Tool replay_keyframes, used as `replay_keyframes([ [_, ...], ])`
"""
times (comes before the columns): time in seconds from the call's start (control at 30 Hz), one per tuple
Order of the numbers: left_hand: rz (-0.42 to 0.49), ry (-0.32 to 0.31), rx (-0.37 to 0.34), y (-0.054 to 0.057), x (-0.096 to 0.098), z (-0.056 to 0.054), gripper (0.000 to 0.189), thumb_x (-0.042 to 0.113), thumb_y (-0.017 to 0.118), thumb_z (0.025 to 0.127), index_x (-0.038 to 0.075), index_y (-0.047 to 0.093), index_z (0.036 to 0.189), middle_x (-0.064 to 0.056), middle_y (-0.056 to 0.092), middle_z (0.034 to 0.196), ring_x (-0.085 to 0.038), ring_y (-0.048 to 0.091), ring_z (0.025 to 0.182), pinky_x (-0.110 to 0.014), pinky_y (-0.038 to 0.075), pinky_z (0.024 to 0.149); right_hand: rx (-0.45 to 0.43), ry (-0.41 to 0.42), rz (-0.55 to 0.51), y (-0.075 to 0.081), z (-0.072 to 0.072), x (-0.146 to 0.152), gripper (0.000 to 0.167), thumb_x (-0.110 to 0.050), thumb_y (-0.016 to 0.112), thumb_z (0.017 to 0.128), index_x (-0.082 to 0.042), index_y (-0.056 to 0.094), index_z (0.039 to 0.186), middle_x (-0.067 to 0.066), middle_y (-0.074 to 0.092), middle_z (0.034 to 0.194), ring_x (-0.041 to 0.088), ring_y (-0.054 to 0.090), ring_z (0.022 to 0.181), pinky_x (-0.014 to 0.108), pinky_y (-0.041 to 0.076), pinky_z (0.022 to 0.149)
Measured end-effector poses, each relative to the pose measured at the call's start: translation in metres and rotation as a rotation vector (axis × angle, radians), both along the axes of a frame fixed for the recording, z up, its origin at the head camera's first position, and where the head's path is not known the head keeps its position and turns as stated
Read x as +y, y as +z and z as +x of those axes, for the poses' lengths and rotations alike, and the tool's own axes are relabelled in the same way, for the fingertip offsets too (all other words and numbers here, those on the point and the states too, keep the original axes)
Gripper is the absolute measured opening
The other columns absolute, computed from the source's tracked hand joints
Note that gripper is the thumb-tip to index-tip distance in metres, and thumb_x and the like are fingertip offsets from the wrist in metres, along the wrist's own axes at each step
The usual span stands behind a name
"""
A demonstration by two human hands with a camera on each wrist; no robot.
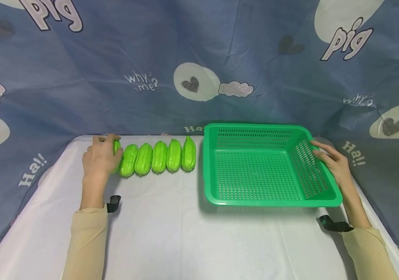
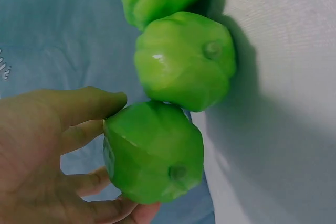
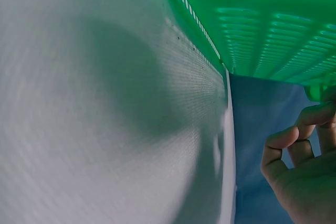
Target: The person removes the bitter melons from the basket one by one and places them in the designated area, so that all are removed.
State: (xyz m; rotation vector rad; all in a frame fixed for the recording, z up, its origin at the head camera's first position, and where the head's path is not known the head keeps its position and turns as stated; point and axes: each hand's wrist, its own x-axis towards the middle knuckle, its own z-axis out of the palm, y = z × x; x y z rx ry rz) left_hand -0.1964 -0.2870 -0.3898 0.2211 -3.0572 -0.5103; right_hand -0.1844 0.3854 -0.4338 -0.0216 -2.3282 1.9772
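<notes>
At the left end of a row, my left hand [image 1: 101, 157] holds a glossy green ridged gourd [image 2: 155, 153], bitter-melon-like, between thumb and fingers. Most of this gourd hides behind the hand in the head view. Close beside it lies another green gourd [image 2: 184, 61], and several more [image 1: 159, 156] continue the row to the right, the rightmost with a pointed tip. My right hand [image 1: 336, 163] grips the right rim of a green plastic basket [image 1: 273, 203] with perforated walls and floor. Nothing lies inside the basket. In the right wrist view, the fingertips are partly cut off.
A white cloth [image 1: 150, 237] covers the table. Behind and at the sides hangs a blue printed cloth [image 1: 122, 50]. The basket stands to the right of the gourd row, close to the rightmost one. Each wrist wears a black strap [image 1: 113, 203].
</notes>
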Motion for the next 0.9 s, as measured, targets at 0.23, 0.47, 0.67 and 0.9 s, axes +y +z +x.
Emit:
replay_keyframes([
  [0.23, -0.005, -0.013, -0.031, -0.007, -0.003, -0.003, 0.049, 0.027, 0.048, 0.113, 0.006, 0.049, 0.156, -0.046, 0.038, 0.154, -0.071, 0.053, 0.121, -0.079, 0.047, 0.095, 0.003, 0.003, -0.006, 0.003, 0.001, -0.002, 0.041, -0.019, 0.063, 0.11, -0.022, 0.065, 0.15, -0.011, 0.081, 0.083, 0.008, 0.071, 0.059, 0.022, 0.057, 0.055],
  [0.47, -0.009, -0.031, -0.085, -0.013, -0.004, -0.004, 0.048, 0.026, 0.043, 0.114, 0.003, 0.05, 0.156, -0.047, 0.038, 0.154, -0.072, 0.052, 0.124, -0.079, 0.049, 0.095, 0.0, -0.018, 0.033, -0.001, -0.001, 0.001, 0.041, -0.02, 0.064, 0.109, -0.022, 0.064, 0.151, -0.015, 0.08, 0.089, 0.007, 0.07, 0.061, 0.022, 0.056, 0.057],
  [0.67, -0.002, -0.035, -0.099, -0.015, -0.004, -0.004, 0.048, 0.025, 0.039, 0.115, 0.003, 0.05, 0.156, -0.047, 0.04, 0.152, -0.071, 0.054, 0.123, -0.078, 0.049, 0.095, -0.006, 0.007, -0.025, -0.001, 0.0, 0.001, 0.041, -0.02, 0.064, 0.109, -0.023, 0.065, 0.15, -0.008, 0.08, 0.079, 0.009, 0.072, 0.059, 0.023, 0.058, 0.055],
  [0.9, 0.033, -0.033, -0.104, -0.017, -0.006, -0.005, 0.048, 0.021, 0.038, 0.114, 0.002, 0.049, 0.157, -0.048, 0.038, 0.152, -0.069, 0.051, 0.127, -0.077, 0.05, 0.096, -0.006, 0.012, -0.055, 0.004, 0.002, -0.004, 0.041, -0.017, 0.064, 0.109, -0.022, 0.066, 0.149, -0.009, 0.082, 0.087, 0.008, 0.075, 0.064, 0.023, 0.06, 0.057],
])
